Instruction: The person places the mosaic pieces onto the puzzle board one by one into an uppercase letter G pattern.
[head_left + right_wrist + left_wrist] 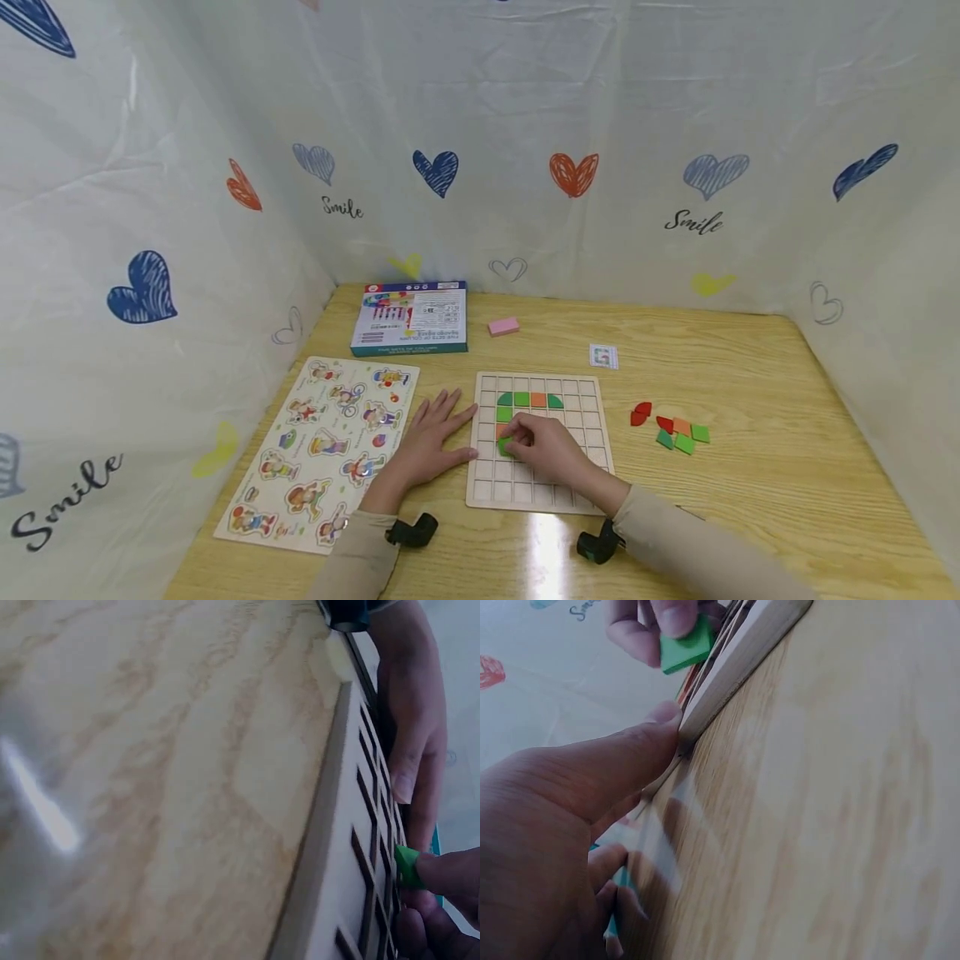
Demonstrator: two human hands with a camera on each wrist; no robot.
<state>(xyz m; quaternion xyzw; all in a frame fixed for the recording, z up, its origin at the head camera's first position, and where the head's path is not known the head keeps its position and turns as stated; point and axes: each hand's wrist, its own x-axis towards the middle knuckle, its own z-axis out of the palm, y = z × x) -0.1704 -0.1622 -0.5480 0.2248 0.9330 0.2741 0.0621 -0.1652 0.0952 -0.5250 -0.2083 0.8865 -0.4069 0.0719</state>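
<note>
My right hand (553,446) pinches a green square tile (503,447) between thumb and fingers, low over the wooden grid board (483,490). In the left wrist view the tile (684,649) is tilted, one edge toward the board. My left hand (429,443) lies with spread fingers on the table, its thumb and index fingertips right at the board's left edge. In the grid's upper rows sit a row of green and orange tiles, rounded dark green ones (555,402) at its ends. Below the left end are a green square (504,413) and an orange tile (501,430), partly hidden.
Loose red pieces (641,414) and several green and orange tiles (684,445) lie right of the board. A small pattern card (603,357), a pink block (503,327) and a flat box (410,320) are behind. A picture puzzle board (315,450) lies left, under my left forearm.
</note>
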